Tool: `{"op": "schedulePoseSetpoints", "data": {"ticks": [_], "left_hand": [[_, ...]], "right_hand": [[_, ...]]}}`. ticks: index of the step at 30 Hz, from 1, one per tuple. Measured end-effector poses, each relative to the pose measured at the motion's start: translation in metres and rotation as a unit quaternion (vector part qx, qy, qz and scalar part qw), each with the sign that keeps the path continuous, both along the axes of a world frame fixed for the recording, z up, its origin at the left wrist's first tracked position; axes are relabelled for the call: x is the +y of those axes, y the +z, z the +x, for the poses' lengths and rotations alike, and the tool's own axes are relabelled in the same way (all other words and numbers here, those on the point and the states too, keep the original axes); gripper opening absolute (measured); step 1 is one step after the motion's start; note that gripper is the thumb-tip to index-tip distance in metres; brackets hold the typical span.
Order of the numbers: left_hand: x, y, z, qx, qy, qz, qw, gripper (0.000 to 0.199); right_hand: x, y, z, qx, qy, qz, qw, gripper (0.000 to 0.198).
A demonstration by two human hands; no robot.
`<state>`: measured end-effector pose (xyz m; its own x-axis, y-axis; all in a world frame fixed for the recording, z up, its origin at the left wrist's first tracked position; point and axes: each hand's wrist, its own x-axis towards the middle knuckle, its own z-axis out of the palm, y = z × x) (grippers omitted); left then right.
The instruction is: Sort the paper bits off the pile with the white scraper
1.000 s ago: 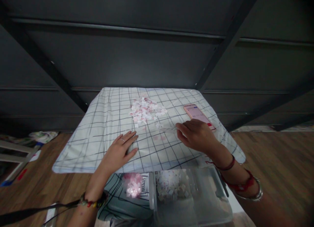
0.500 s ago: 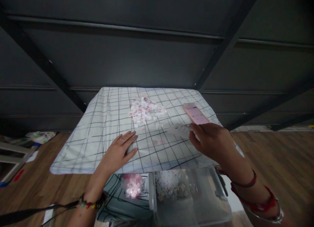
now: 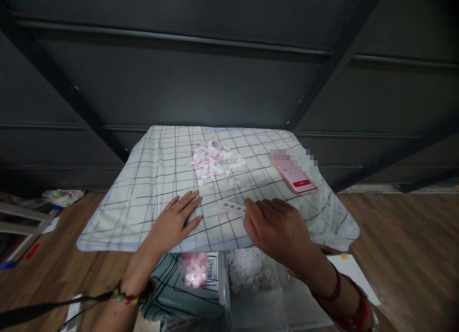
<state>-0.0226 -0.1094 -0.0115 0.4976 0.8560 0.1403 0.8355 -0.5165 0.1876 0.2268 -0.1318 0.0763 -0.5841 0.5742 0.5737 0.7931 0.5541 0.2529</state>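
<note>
My left hand [image 3: 175, 219] lies flat on the checked tablecloth [image 3: 136, 198], fingers stretched out and nothing in it. In the closed fingers of my right hand [image 3: 278, 226] is a thin white strip [image 3: 233, 206] with a row of small squares along it. The strip's free end points left, low over the cloth; I cannot tell whether it touches. Beyond both hands is a loose pile of small white and pink pieces [image 3: 215, 160], a few strays on its near side.
A pink phone [image 3: 301, 184] lies at the table's right. Below the near edge are a clear plastic bin [image 3: 258, 313] with small white pieces [image 3: 247, 270] and a clear bag of pink pieces [image 3: 195, 270]. A dark panelled wall [image 3: 201, 83] stands behind the table.
My right hand has moved left and nearer to me with the strip, from beside the phone towards the table's middle. More of the phone shows. My left hand has stayed in place.
</note>
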Motion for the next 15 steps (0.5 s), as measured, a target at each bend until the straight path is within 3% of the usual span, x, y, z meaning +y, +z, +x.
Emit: {"op": "schedulePoseSetpoints", "data": {"ticks": [6, 15], "left_hand": [[-0.019, -0.004, -0.029, 0.031, 0.058, 0.022, 0.998, 0.058], [-0.036, -0.011, -0.056, 0.079, 0.124, 0.024, 0.989, 0.068]], "right_hand": [[-0.001, 0.001, 0.007, -0.011, -0.066, -0.001, 0.998, 0.016], [-0.013, 0.002, -0.031, 0.023, 0.018, -0.035, 0.999, 0.015]]}}
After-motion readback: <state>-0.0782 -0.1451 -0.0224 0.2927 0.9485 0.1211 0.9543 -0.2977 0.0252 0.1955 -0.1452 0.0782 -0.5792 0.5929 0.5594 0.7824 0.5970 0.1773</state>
